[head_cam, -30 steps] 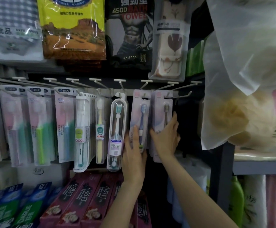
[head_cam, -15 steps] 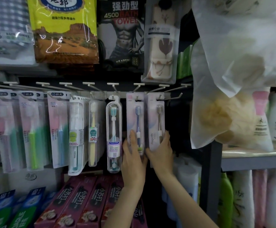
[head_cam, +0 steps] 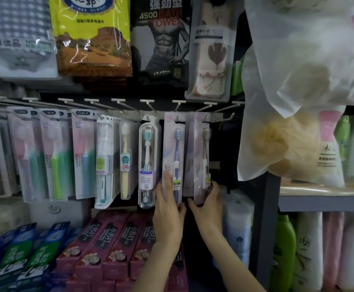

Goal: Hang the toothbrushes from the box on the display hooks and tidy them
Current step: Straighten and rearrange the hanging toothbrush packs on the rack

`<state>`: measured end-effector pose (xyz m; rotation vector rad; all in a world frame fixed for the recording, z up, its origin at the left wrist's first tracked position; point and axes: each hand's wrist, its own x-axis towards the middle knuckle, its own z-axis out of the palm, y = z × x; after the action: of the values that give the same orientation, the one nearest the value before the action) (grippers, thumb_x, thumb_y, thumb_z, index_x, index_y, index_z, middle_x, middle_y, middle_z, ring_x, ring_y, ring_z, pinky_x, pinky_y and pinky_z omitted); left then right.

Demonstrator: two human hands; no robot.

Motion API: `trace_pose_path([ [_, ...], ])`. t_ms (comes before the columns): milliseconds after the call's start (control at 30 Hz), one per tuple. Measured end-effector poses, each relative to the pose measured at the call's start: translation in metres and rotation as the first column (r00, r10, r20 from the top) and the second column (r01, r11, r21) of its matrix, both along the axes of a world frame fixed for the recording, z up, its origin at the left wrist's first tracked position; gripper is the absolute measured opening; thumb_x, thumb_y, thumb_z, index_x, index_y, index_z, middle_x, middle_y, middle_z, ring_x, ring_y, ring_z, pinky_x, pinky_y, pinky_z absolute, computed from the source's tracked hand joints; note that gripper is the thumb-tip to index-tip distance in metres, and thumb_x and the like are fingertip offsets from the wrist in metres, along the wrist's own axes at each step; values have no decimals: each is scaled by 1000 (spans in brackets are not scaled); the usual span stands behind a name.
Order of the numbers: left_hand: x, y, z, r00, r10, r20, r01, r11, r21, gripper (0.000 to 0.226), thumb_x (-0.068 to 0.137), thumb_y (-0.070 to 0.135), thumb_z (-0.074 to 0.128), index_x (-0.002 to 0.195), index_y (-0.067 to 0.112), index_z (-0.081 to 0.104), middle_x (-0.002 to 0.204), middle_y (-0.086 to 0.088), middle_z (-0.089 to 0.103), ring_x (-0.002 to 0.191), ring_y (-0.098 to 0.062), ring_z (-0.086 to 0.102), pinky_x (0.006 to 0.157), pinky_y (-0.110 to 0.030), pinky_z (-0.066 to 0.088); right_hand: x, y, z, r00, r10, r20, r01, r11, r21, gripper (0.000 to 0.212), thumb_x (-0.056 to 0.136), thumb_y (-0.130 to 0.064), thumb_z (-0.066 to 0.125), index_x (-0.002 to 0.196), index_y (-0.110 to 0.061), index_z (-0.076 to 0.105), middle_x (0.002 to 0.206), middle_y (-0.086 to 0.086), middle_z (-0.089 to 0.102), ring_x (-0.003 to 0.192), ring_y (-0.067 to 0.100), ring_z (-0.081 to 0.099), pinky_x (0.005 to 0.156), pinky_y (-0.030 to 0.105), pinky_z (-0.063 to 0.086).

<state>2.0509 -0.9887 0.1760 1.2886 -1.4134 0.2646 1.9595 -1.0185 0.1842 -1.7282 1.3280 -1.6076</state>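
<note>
Both hands have dropped to the pack bottoms since a second ago; left hand (head_cam: 167, 205) flat, fingers straight against blue pack (head_cam: 174, 157); right hand (head_cam: 206, 199) cups grey pack (head_cam: 198, 157) from below; both packs hang on hooks (head_cam: 224, 120), right end of rail; likely squaring up.

Left hand (head_cam: 167, 204) flat against blue-brush pack (head_cam: 174, 157), fingers straight. Right hand (head_cam: 206, 200) cups bottom of brown-brush packs (head_cam: 197, 157). Both hang from hooks (head_cam: 177, 118); toothpaste boxes (head_cam: 108, 245) below.
</note>
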Motion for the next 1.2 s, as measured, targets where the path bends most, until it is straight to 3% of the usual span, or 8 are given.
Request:
trace_pose_path([
  [100, -4, 2, -2, 999, 16, -30, -15, 1000, 21, 99, 78, 8, 70, 149, 23, 2, 145, -10, 30, 115, -24, 54, 71, -17, 42, -4, 4, -4, 1000, 18, -15, -18, 1000, -5, 84, 83, -19, 68, 147, -20, 13, 144, 4, 40, 126, 18, 45, 100, 29, 41],
  [300, -5, 25, -8, 997, 79, -5, -79, 994, 74, 92, 84, 11, 64, 146, 31, -1, 148, -7, 27, 105, -21, 58, 68, -24, 53, -6, 15, -9, 999, 13, -30, -14, 999, -41, 75, 82, -20, 67, 142, -17, 22, 137, 6, 44, 121, 19, 48, 92, 29, 45],
  [433, 3, 45, -6, 988, 152, 14, -153, 985, 85, 79, 83, 8, 63, 147, 19, 17, 137, -13, 39, 93, -23, 61, 58, -18, 45, -5, 24, -2, 999, -8, -40, 4, 996, -86, 74, 83, -23, 68, 141, -12, 24, 134, 10, 45, 120, 23, 48, 92, 35, 47],
  [633, 32, 63, 23, 957, 270, 102, -271, 963, -12, 70, 76, 3, 67, 138, 12, 37, 119, -13, 51, 91, -26, 58, 65, -32, 53, 3, 42, 35, 982, -160, -101, 137, 969, -203, 68, 81, -25, 70, 135, -3, 35, 127, 19, 43, 115, 34, 43, 93, 45, 43],
  [833, 76, 76, 40, 925, 310, 221, -303, 951, -67, 74, 73, 9, 71, 138, 18, 38, 126, -15, 51, 110, -33, 55, 86, -45, 48, 30, 56, 61, 965, -233, -124, 193, 943, -271, 61, 84, -25, 66, 133, -3, 38, 130, 18, 42, 116, 33, 39, 94, 42, 36],
  [967, 116, 82, 40, 916, 239, 321, -243, 970, -28, 75, 77, 11, 70, 142, 24, 35, 140, -16, 41, 126, -36, 42, 98, -49, 39, 53, 68, 63, 952, -294, -88, 264, 930, -256, 57, 85, -23, 65, 131, -2, 39, 130, 19, 44, 117, 34, 39, 96, 45, 38],
  [1200, 160, 77, 43, 910, 167, 379, -177, 984, -8, 79, 74, 15, 74, 141, 25, 35, 142, -19, 38, 125, -40, 43, 94, -53, 42, 79, 82, 62, 913, -384, -141, 348, 911, -223, 56, 84, -21, 67, 130, -2, 41, 128, 22, 42, 118, 38, 39, 96, 41, 34],
])
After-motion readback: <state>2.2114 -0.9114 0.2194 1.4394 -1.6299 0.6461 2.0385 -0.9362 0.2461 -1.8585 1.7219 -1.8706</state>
